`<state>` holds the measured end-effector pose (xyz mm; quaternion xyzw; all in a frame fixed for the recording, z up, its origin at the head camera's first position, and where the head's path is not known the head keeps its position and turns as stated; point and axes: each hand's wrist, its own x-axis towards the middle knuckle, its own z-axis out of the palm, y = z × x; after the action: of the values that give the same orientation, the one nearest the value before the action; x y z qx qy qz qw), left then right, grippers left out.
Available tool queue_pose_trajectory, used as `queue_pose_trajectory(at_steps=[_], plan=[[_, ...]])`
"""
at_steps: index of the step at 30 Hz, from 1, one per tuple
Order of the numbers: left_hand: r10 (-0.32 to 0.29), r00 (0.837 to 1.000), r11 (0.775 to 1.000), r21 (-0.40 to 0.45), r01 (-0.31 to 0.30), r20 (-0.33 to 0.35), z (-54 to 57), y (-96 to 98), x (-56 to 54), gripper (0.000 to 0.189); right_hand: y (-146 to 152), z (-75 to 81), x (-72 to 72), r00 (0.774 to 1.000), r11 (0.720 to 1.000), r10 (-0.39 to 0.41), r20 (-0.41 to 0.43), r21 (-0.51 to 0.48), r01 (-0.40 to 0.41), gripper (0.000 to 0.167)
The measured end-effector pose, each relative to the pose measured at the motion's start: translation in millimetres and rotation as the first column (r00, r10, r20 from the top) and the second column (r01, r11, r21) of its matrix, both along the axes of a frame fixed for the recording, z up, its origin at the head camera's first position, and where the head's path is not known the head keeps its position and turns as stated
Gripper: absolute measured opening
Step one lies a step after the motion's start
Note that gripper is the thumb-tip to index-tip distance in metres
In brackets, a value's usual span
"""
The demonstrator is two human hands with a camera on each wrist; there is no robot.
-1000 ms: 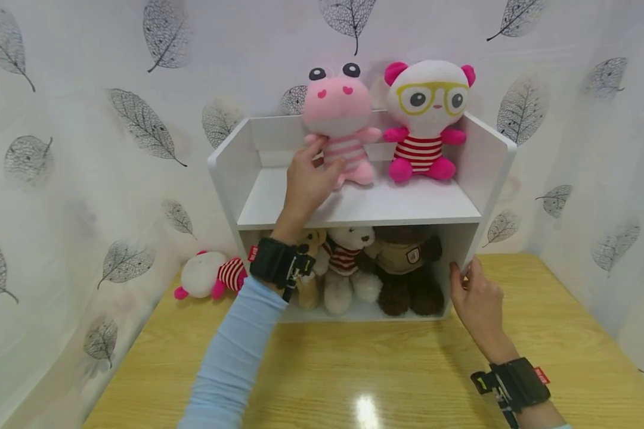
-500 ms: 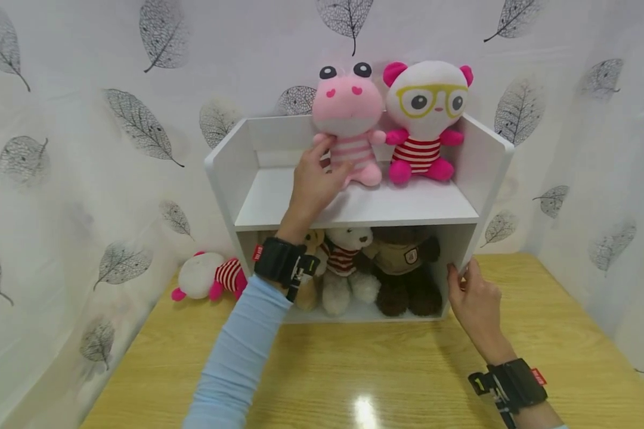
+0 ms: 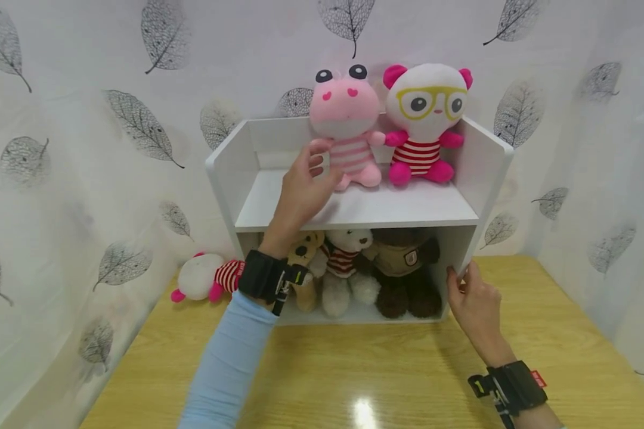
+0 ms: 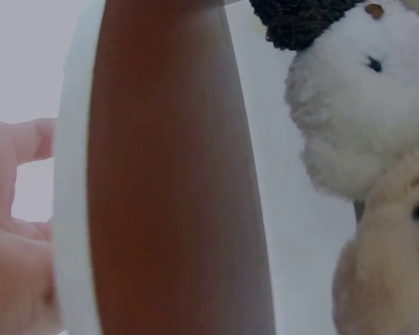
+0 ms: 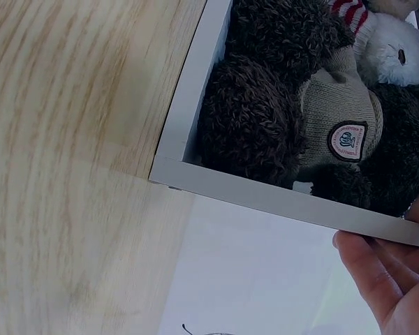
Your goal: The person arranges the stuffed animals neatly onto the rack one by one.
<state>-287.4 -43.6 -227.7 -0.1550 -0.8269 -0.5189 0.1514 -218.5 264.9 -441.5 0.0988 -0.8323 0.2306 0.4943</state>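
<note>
On the upper shelf sits a pink hippo plush toy [image 3: 350, 154] with a striped belly. Beside its left-hand side is my left hand [image 3: 307, 189], fingers loosely bent and spread, the thumb near the toy's leg. In the left wrist view, part of that hand [image 4: 14, 202] shows beyond the shelf board, with a gap between finger and thumb. A panda plush toy [image 3: 425, 156] with yellow glasses sits right of the hippo. My right hand [image 3: 477, 304] pinches the right side panel of the white shelf unit [image 3: 464, 238]; its fingers [image 5: 370, 276] press the panel in the right wrist view.
Below sit a tan plush dog [image 3: 304, 295], a white plush bear [image 3: 337, 295] in a striped top and a dark brown plush bear [image 5: 251, 118] in a beige sweater. Another panda plush [image 3: 198, 277] lies on the wooden table [image 3: 354, 369], left of the unit.
The hippo has shifted right, close to the panda. My left hand moved right with it, then loosened and drew slightly back to the left. My right hand stays on the panel.
</note>
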Motion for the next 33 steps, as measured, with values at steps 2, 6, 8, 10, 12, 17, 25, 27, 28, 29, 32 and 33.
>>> queue_pose_trajectory(at_steps=[2,6,8,10,12,17,25,27,28,29,32,33], plan=[[-0.014,1.000,0.999,-0.042,0.013,-0.019,-3.1,-5.5,7.5,0.055,-1,-0.7,0.8,1.000,1.000,0.003,0.005,-0.002,-0.003,0.021],[-0.039,0.993,0.992,-0.120,0.025,-0.113,-9.0,-13.5,21.9,0.056,-3,-0.6,2.3,1.000,1.000,0.008,0.007,-0.002,-0.008,0.022],[-0.052,0.983,0.988,-0.152,0.025,-0.179,-11.6,-15.1,28.5,0.055,-3,-0.2,2.9,1.000,1.000,0.008,0.006,-0.002,-0.008,0.022],[-0.063,0.970,0.982,-0.187,0.018,-0.236,-14.5,-15.8,34.6,0.053,-4,-0.2,3.3,1.000,1.000,0.007,0.006,-0.001,-0.007,0.021],[-0.076,0.958,0.976,-0.216,0.016,-0.276,-17.6,-15.8,40.0,0.052,-4,-0.5,3.4,1.000,1.000,0.007,0.006,0.000,-0.007,0.021],[-0.111,0.939,0.959,-0.282,0.016,-0.325,-25.7,-14.9,51.6,0.052,-3,-1.7,3.5,1.000,1.000,0.010,0.008,-0.004,-0.010,0.022],[-0.212,0.878,0.929,-0.368,0.044,-0.430,-34.1,-13.2,68.4,0.055,-2,-0.7,3.0,1.000,1.000,0.011,-0.004,-0.005,-0.011,0.022],[-0.230,0.866,0.921,-0.386,0.046,-0.445,-36.6,-12.6,74.6,0.055,-2,-0.3,2.5,1.000,1.000,0.017,-0.001,-0.005,-0.017,0.023],[-0.236,0.859,0.918,-0.393,0.044,-0.454,-38.4,-12.5,77.9,0.054,-2,-0.1,2.3,1.000,1.000,0.018,0.003,-0.004,-0.018,0.024],[-0.245,0.851,0.916,-0.398,0.046,-0.465,-40.3,-12.4,81.3,0.054,-2,0.1,2.2,1.000,1.000,0.022,0.008,-0.005,-0.022,0.024],[-0.279,0.821,0.908,-0.415,0.056,-0.499,-47.4,-12.7,92.0,0.052,-1,0.8,3.6,0.999,1.000,0.026,0.036,-0.016,-0.025,0.024],[-0.290,0.811,0.906,-0.419,0.061,-0.508,-50.1,-13.1,95.5,0.051,-1,1.3,4.6,0.999,1.000,0.024,0.046,-0.019,-0.023,0.024]])
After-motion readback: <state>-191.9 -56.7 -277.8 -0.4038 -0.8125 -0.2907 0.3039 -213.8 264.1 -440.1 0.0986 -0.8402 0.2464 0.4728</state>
